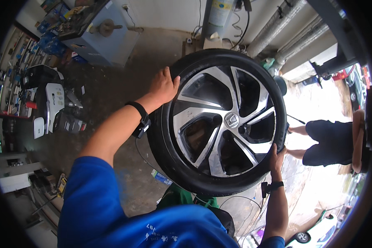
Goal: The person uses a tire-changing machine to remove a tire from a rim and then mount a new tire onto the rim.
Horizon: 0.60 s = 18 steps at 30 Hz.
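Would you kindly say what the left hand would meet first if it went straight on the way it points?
The left hand would probably meet the black tyre, which it seems to touch, though depth is unclear.

Brownish-grey concrete floor [130,89] spreads through a cluttered workshop, its far edge meeting a pale wall [165,14]. A blue-grey metal cabinet [99,49] stands near the floor's far-left corner, while packed shelving [12,116] lines the left edge. Silver-wrapped pipes [273,29] show at the far right. Bright daylight floods the pavement [295,177] along the right edge, washing parts of it nearly white.
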Motion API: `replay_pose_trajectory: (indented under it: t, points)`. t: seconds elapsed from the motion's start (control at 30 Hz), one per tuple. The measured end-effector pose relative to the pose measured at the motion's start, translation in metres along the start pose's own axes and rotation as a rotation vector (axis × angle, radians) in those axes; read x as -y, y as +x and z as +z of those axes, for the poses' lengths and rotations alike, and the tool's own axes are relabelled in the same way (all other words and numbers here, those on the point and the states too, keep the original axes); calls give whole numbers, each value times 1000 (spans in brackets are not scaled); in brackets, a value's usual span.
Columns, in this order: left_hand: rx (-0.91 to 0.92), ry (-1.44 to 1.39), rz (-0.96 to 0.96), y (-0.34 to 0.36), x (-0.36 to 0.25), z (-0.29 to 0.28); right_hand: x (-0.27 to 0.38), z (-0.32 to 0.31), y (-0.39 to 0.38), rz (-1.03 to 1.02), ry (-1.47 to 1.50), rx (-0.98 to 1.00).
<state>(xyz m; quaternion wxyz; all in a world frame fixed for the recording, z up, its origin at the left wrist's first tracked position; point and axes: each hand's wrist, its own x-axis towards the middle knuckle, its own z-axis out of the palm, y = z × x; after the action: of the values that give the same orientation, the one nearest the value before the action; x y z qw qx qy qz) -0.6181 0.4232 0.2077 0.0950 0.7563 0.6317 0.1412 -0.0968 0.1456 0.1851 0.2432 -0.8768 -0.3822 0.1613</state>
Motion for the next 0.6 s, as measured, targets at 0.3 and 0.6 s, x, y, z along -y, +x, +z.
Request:
replay_pose_trajectory:
  t: [0.3, 0.6]
  points:
    - [3, 235, -2, 9, -8, 11, 28, -5, -18, 82, 34, -21]
    - [44, -10, -83, 10, 14, 2, 26, 2, -14, 42, -13, -107]
